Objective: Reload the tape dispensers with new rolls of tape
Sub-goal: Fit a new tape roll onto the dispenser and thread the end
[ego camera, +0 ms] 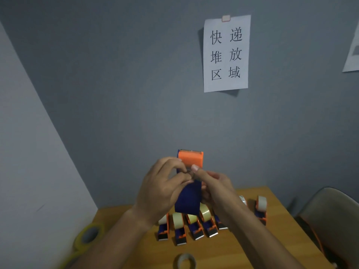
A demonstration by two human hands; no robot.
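Grey wall (pixel 136 74) fills most of the view, meeting a paler wall (pixel 23 152) along a slanting corner at nine o'clock. A white paper sign (pixel 226 53) with large black characters hangs at one o'clock, pinned by a pink clip (pixel 226 18); the edge of a second sheet (pixel 352 51) shows at three o'clock. Low in the frame, at six o'clock, sits a wooden table (pixel 275 235), pushed into the corner.

Above that table, near the centre, both hands hold up a blue tape dispenser (pixel 189 199) with an orange head (pixel 191 159) pointing to twelve o'clock. The left hand (pixel 161 191) grips the dispenser's body, its fingers curled, thumb and forefinger pinching at the neck just under the orange part. The right hand (pixel 215 187) grasps the other side, its forefinger raised against the orange head. Whether a roll sits in this dispenser cannot be told.

Behind the wrists, a row of loaded dispensers (pixel 191 228) lies side by side on the wood, blades toward six o'clock. Another loaded dispenser (pixel 261 209) stands apart at four o'clock. A yellowish tape roll (pixel 89 234) rests at the table's edge at eight o'clock, and a smaller roll (pixel 186 261) lies at six o'clock. A grey chair back (pixel 330 220) stands at four o'clock, beside the table.
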